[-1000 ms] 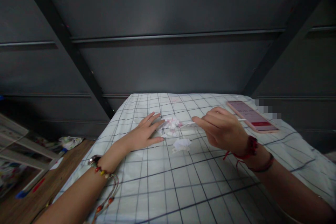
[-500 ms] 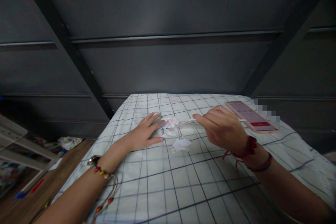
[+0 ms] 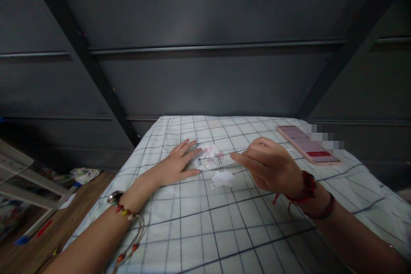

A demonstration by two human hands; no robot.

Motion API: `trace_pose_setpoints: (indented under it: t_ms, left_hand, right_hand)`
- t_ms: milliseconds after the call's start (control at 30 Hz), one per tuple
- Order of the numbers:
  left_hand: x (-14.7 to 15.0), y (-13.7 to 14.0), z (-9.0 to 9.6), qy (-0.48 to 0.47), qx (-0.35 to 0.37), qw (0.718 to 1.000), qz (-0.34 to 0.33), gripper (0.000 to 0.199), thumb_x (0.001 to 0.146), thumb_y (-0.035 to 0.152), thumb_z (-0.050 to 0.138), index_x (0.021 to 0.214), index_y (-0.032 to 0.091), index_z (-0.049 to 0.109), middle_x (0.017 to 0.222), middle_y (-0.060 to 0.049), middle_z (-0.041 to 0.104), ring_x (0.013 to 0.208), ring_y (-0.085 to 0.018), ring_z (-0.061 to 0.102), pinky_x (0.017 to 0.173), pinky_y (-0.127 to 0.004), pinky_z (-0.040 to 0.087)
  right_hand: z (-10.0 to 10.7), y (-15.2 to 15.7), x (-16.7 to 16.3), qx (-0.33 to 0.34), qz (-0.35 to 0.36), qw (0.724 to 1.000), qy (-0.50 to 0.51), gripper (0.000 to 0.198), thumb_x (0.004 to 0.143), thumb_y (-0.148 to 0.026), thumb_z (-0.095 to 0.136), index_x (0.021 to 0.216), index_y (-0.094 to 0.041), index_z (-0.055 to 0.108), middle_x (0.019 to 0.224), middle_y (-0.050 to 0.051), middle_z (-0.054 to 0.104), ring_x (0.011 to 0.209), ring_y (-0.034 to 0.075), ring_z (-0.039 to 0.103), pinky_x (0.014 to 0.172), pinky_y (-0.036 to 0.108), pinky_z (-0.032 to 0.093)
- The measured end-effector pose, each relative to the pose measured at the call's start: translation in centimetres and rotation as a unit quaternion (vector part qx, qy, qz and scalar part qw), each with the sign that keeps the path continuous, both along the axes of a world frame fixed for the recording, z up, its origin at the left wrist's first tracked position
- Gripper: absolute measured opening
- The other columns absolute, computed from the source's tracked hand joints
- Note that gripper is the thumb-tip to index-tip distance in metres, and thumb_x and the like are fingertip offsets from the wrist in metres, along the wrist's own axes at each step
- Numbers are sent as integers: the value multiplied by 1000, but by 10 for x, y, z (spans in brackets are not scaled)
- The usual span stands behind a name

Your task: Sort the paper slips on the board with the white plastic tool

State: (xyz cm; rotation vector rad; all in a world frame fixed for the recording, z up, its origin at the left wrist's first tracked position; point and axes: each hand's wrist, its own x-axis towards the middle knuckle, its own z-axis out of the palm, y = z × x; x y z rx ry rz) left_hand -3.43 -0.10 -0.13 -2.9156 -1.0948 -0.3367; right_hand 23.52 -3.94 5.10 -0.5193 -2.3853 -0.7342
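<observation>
Left forearm (image 3: 96, 227) extends from the lower left, angled inward. Left hand (image 3: 176, 164) is palm down, fingers spread, thumb set apart from them. Right forearm (image 3: 359, 227) extends from the lower right. Right hand (image 3: 269, 166) is curled in a closed grip, leading digit directed leftward. Hands stand apart.

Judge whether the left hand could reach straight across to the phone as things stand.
Probably not: the right hand lies between the left hand and the phone, seemingly blocking the direct way.
</observation>
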Motion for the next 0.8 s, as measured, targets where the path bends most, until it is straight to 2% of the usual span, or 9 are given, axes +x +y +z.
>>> trace_pose_setpoints:
  t_ms: [133,267,400,633,800]
  left_hand:
    - [0,-1,1,-4,-4,1000,2,60,88,54,39,133,14,31,142,-14,21,131,-31,9,103,-46,18]
    - [0,-1,1,0,-10,1000,0,60,88,54,39,133,14,31,142,-14,21,131,-31,9,103,-46,17]
    - [-1,0,1,0,-7,1000,-4,59,88,53,39,133,15,31,142,-14,21,131,-31,9,103,-46,18]
    - [-1,1,-1,-5,-3,1000,-10,58,89,53,39,133,17,30,142,-14,20,130,-31,9,103,-47,18]
    - [-1,1,0,4,-4,1000,-9,59,89,52,40,133,14,31,141,-15,21,130,-32,9,103,-47,18]
  right_hand:
    - [-1,0,-3,14,-23,1000,3,31,72,0,33,92,-14,52,55,-2,50,54,12,39,59,27,34]
    - [-2,1,0,9,9,1000,-10,29,73,-2,34,94,-13,51,55,-2,49,53,12,38,58,27,33]
    - [1,0,7,-6,10,1000,-3,32,72,-2,35,98,-15,49,54,-3,46,52,12,37,57,26,33]
    - [6,1,12,-15,-36,999,-2,25,73,-5,36,87,-14,54,53,-2,48,54,13,38,57,26,32]
    - [4,3,10,-2,-44,999,-2,26,72,-5,36,84,-13,58,52,0,47,54,13,37,57,26,32]
